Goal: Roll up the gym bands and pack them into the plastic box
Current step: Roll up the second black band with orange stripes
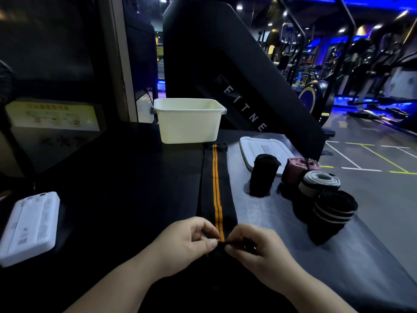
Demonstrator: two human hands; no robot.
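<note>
A long black gym band with orange stripes [216,188] lies flat on the dark table, running from the white plastic box [188,123] toward me. My left hand [185,240] and my right hand [255,247] both pinch its near end, fingers curled over the folded edge. To the right stand several rolled bands: a black one [262,177], a pink one [295,170], a grey-white one [318,182] and a black one with white stripes [331,211]. The box is open and I see nothing inside it.
The box's white lid [259,150] lies flat behind the rolled bands. A white flat case [29,227] sits at the table's left edge. A black padded gym machine [237,75] rises behind the box. The table's right edge drops to the gym floor.
</note>
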